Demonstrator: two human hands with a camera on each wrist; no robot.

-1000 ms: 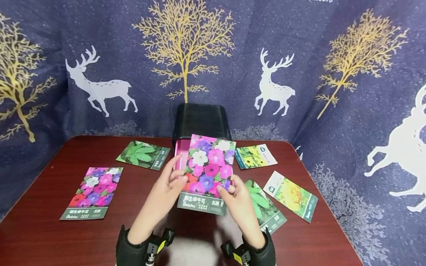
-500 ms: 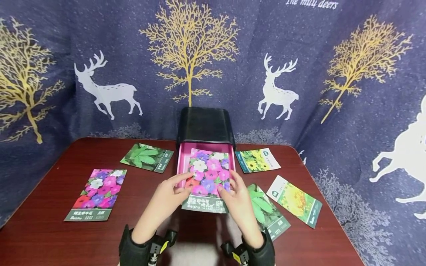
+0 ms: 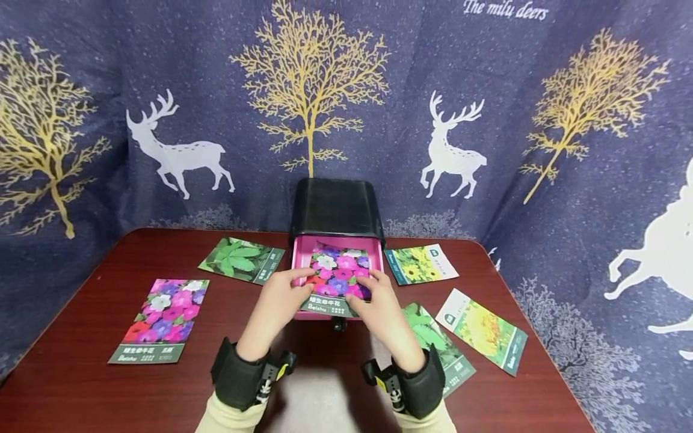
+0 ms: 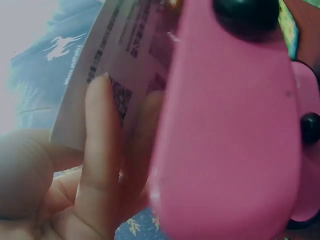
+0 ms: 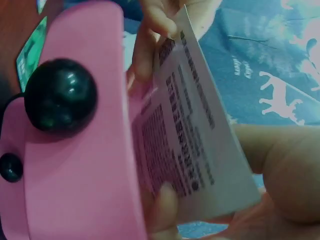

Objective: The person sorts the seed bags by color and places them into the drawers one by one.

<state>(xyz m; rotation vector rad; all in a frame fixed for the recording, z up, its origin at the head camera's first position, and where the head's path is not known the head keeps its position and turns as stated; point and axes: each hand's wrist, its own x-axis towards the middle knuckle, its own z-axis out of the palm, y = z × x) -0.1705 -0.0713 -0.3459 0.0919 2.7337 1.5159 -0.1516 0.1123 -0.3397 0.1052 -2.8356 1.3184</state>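
Observation:
A seed packet (image 3: 340, 273) with pink, purple, white and red flowers is tilted into the open pink drawer (image 3: 376, 258). Its lower green band overlaps the drawer's front edge. My left hand (image 3: 278, 304) pinches the packet's left side, thumb on the printed face. On the other side my right hand (image 3: 383, 310) pinches it likewise. Both wrist views show the packet's printed back (image 5: 187, 120), with fingers behind it and the drawer front close by. A round black knob (image 5: 61, 97) sticks out from that front. The drawer slides from a black cabinet (image 3: 337, 207).
A matching flower packet (image 3: 162, 319) lies at left. Leaf packets rest at back left (image 3: 240, 260) and beside my right forearm (image 3: 433, 340). Two yellow-flower packets lie at right, one farther back (image 3: 419, 264), one nearer (image 3: 482, 328). A patterned cloth (image 3: 346, 90) hangs behind the table.
Both hands have moved the flower packet forward and down, from above the drawer to partly inside it. More of the drawer's front and its knob shows now.

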